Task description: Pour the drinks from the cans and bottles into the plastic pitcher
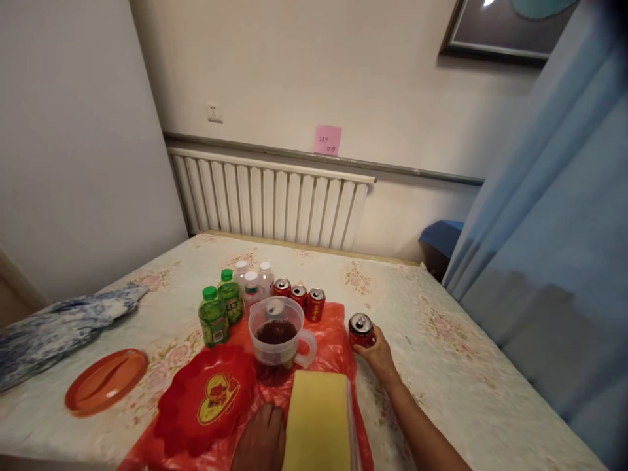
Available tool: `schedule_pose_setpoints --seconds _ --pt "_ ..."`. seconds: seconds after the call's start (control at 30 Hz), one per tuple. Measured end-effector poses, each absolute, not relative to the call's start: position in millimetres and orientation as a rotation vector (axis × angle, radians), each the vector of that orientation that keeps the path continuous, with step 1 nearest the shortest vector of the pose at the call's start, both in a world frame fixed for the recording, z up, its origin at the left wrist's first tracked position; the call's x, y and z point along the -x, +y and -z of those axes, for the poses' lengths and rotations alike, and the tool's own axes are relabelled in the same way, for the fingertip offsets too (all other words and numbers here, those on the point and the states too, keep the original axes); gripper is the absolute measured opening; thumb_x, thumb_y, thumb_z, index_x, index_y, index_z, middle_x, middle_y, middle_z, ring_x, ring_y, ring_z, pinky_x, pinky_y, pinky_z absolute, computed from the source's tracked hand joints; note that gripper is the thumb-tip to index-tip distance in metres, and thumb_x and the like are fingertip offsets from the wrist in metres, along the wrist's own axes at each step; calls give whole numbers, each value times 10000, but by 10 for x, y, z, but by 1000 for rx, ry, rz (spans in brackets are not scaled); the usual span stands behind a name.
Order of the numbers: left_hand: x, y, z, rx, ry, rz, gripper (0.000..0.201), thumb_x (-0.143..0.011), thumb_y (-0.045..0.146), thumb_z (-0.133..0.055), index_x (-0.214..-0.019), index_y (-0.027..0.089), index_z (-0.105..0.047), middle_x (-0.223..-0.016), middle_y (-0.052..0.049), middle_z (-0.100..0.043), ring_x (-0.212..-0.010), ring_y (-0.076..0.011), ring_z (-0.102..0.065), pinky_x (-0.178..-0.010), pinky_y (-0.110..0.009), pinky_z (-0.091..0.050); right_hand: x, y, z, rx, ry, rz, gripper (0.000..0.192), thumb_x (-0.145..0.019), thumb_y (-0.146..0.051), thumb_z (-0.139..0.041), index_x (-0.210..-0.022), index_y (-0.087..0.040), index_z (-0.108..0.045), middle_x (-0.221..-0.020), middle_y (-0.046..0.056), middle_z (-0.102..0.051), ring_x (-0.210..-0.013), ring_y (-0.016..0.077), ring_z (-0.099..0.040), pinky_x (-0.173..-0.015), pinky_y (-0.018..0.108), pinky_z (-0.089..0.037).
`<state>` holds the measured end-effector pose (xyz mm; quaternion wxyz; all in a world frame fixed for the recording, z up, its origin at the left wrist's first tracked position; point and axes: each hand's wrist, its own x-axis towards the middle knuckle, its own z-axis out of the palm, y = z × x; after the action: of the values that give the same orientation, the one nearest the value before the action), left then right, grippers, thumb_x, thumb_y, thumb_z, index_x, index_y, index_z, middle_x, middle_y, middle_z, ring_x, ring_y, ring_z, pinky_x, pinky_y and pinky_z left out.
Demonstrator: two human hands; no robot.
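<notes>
**Your right hand holds a red can at the edge of the plastic sheet**

You are looking down on a wide surface with a pale floral cover point(441, 340) that fills most of the view, with a white radiator point(269, 203) against the wall behind it. A crumpled blue-and-white cloth point(53, 327) lies at its left edge. In the middle, a red plastic sheet point(333, 340) is spread under most of the smaller things.

On that sheet, nearest you, lies a yellow rectangular pad point(316, 418). Just left of it sits a red heart-patterned plate point(206, 396), and further left, off the sheet, an orange oval dish point(105, 383). Behind the pad stands a clear plastic jug point(277, 337) with dark liquid in it, its handle turned to the right.

Behind the jug you have two green bottles point(213, 317), three white-capped bottles point(252, 281) and a row of three red cans point(299, 294), all close together.

Your right hand point(377, 356) is wrapped around a fourth red can point(360, 329), which stands upright at the right edge of the sheet, apart from the row; your fingers are closed on its side. Your left hand point(262, 438) rests low on the sheet just left of the yellow pad, touching its edge, holding nothing; the frame cuts it off, so how far its fingers are curled is unclear.
</notes>
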<state>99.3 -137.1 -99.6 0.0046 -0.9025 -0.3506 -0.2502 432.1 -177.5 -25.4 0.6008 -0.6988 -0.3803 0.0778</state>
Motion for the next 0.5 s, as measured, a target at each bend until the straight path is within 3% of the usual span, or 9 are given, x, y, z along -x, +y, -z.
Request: schedule_pose_setpoints --seconds 0.2,0.5 --pt "-990 -1426 961 2871 -1136 689 227 -868 68 -463 -841 213 -635 -864 -25 -629 -855 -175 -605 -804 -288 -463 -4037 -1648 -444 1580 -1322 52 619 -611 -152 -661 -1220 -191 -560 -1215 108 -586 -1135 282 -554 -989 451 -464" --pt "-975 -1452 948 2913 -1150 649 223 -864 98 -483 -888 219 -669 -894 -34 -635 -868 -181 -578 -812 -304 -461 -3530 -1393 -1127 1567 -1864 550 674 -697 -96 -564 -1351 -212 -451 -1215 130 -533 -1115 308 -503 -949 501 -439"
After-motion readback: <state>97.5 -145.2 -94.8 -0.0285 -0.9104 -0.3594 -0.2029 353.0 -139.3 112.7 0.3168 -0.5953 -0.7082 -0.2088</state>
